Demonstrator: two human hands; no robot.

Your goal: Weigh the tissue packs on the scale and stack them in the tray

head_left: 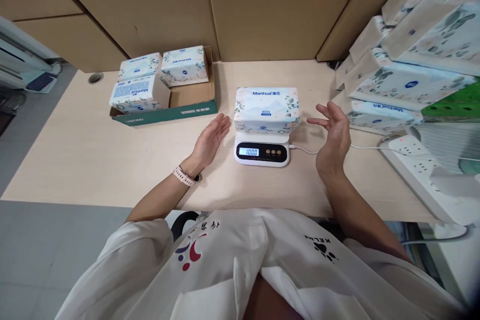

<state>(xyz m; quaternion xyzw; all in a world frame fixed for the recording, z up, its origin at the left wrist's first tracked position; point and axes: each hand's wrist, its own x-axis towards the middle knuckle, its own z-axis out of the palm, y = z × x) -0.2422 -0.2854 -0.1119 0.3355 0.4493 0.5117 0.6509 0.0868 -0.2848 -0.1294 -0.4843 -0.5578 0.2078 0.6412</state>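
A white tissue pack (266,108) with a floral print and blue lettering lies on a small white scale (262,151) whose lit display reads 100.0. My left hand (210,141) is open, palm up, just left of the pack, not touching it. My right hand (333,132) is open with fingers spread, a little to the right of the pack, holding nothing. A pale watch strap sits on my left wrist.
A shallow cardboard tray (187,105) with a green front holds three tissue packs at the back left. A stack of tissue packs (397,80) rises at the right. A white power strip (420,165) and the scale's cable lie right. Large cardboard boxes (277,10) stand behind the desk.
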